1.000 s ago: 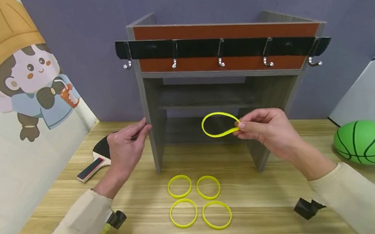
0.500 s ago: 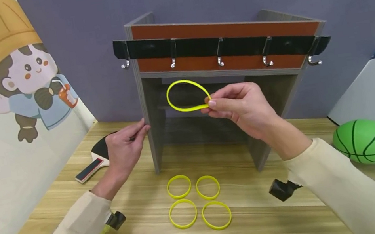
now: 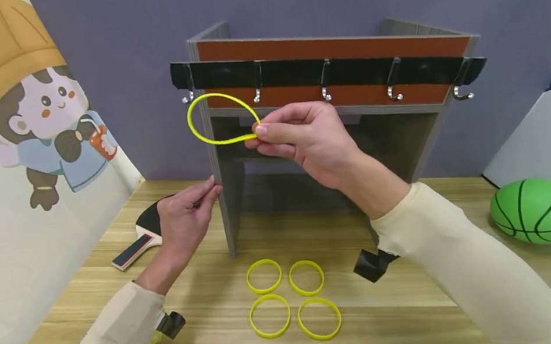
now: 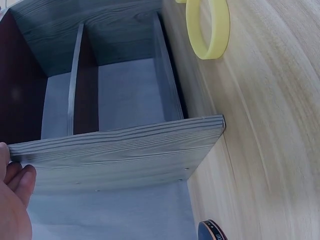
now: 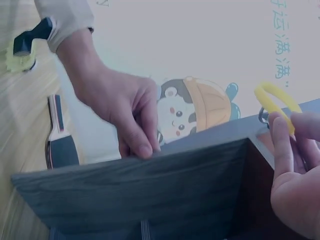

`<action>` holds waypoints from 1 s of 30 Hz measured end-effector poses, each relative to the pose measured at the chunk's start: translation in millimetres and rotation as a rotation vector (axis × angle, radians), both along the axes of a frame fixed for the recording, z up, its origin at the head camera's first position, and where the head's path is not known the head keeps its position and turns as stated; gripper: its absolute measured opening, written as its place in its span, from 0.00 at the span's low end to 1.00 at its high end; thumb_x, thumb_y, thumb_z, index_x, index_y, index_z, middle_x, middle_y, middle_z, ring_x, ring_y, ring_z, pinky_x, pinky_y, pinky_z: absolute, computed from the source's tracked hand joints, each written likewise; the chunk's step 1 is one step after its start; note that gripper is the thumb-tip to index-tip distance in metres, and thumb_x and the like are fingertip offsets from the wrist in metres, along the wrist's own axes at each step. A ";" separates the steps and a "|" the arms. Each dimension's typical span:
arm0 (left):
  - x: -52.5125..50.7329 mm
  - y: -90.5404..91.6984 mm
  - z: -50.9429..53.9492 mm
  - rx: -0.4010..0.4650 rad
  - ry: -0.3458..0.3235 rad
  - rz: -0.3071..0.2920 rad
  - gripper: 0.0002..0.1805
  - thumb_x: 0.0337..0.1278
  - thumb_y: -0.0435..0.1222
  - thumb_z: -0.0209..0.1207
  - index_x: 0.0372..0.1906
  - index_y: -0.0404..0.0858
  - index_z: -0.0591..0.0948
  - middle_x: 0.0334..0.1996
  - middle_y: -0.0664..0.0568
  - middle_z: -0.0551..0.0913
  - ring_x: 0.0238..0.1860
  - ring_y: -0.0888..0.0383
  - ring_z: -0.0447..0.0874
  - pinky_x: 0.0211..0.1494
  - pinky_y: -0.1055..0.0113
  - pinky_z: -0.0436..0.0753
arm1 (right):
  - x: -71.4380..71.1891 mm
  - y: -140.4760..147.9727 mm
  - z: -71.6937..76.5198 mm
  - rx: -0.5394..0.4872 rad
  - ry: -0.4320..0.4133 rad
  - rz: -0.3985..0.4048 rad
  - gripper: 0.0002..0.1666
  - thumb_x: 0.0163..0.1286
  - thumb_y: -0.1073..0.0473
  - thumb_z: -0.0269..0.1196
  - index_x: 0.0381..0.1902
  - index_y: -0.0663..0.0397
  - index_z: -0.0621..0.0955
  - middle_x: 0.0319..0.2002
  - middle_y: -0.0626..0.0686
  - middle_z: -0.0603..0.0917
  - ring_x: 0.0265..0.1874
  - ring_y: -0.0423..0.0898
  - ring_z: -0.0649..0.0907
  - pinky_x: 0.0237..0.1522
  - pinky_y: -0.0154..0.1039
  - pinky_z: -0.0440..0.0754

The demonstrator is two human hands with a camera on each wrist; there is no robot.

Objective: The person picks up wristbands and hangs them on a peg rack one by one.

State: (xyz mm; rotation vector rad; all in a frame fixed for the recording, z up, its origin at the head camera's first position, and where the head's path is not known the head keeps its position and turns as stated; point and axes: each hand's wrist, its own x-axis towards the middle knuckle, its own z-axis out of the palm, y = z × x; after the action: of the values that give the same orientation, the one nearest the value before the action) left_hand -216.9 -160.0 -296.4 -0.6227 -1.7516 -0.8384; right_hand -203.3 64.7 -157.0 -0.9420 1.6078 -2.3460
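Note:
Between thumb and fingers, my right hand (image 3: 308, 141) pinches a yellow ring (image 3: 197, 125) by its right side, in front of the rack's upper left corner, just below and right of the leftmost hook (image 3: 187, 98). My left hand (image 3: 185, 217) grips the front edge of the grey rack's left side panel (image 3: 224, 202). In the left wrist view, fingertips (image 4: 25, 182) lie at that panel's edge. The right wrist view shows the pinched ring (image 5: 270, 97) close to a hook. Several yellow rings (image 3: 272, 335) lie flat on the table in front of the rack.
Other hooks (image 3: 326, 94) line the black bar (image 3: 288, 73) across the rack's front. A table tennis bat (image 3: 133, 251) lies left of the rack, partly behind my left hand. At the right is a green ball (image 3: 537, 211). Patterned walls stand on both sides.
My right hand has carried the ring left and up, from the rack's lower opening to its upper left corner. My left hand stays on the side panel.

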 end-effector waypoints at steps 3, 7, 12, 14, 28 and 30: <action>-0.2 -0.2 -0.3 -0.014 -0.006 0.003 0.10 0.46 0.26 0.70 0.38 0.32 0.87 0.31 0.48 0.87 0.28 0.55 0.86 0.25 0.66 0.80 | 0.8 -9.2 1.4 -0.021 -0.021 -0.006 0.11 0.62 0.79 0.59 0.28 0.65 0.85 0.30 0.61 0.84 0.31 0.53 0.86 0.43 0.46 0.81; -0.4 -0.8 -0.8 -0.024 -0.010 0.017 0.11 0.46 0.27 0.70 0.38 0.32 0.87 0.32 0.48 0.87 0.29 0.55 0.86 0.27 0.65 0.81 | 2.4 -20.6 2.9 -0.043 -0.049 -0.030 0.09 0.62 0.79 0.60 0.28 0.66 0.84 0.29 0.61 0.83 0.30 0.53 0.86 0.44 0.48 0.80; -0.4 -0.7 -1.0 -0.016 -0.003 0.026 0.10 0.45 0.27 0.70 0.38 0.33 0.87 0.32 0.48 0.87 0.30 0.54 0.87 0.28 0.61 0.82 | 2.7 -29.7 2.6 -0.060 -0.081 -0.050 0.08 0.61 0.78 0.60 0.28 0.66 0.84 0.30 0.62 0.83 0.30 0.54 0.86 0.44 0.48 0.80; -0.3 -0.7 -0.9 -0.016 -0.003 0.029 0.10 0.45 0.27 0.70 0.37 0.33 0.88 0.32 0.48 0.87 0.30 0.54 0.87 0.29 0.60 0.82 | 2.3 -32.0 1.8 -0.064 -0.090 -0.058 0.08 0.61 0.78 0.61 0.28 0.66 0.84 0.31 0.62 0.83 0.30 0.54 0.86 0.44 0.48 0.80; 0.9 -0.9 0.6 -0.018 -0.005 0.025 0.10 0.44 0.26 0.70 0.37 0.33 0.88 0.32 0.48 0.87 0.29 0.54 0.86 0.27 0.61 0.81 | -0.8 -37.7 -2.3 -0.021 -0.138 -0.109 0.03 0.61 0.76 0.62 0.30 0.69 0.82 0.35 0.64 0.81 0.31 0.54 0.86 0.43 0.47 0.81; 0.7 -1.3 0.7 -0.021 -0.010 0.020 0.10 0.45 0.26 0.70 0.37 0.32 0.88 0.32 0.47 0.86 0.30 0.54 0.86 0.27 0.61 0.81 | -1.6 -37.2 -3.1 -0.013 -0.139 -0.120 0.02 0.61 0.76 0.63 0.31 0.70 0.82 0.36 0.64 0.81 0.31 0.54 0.86 0.43 0.46 0.81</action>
State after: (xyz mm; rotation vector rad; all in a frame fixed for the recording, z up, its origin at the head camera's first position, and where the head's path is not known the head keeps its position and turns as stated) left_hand -216.2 -161.3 -295.8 -0.6153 -1.7747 -0.8114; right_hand -204.9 27.5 -160.1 -0.6850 1.6386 -2.4422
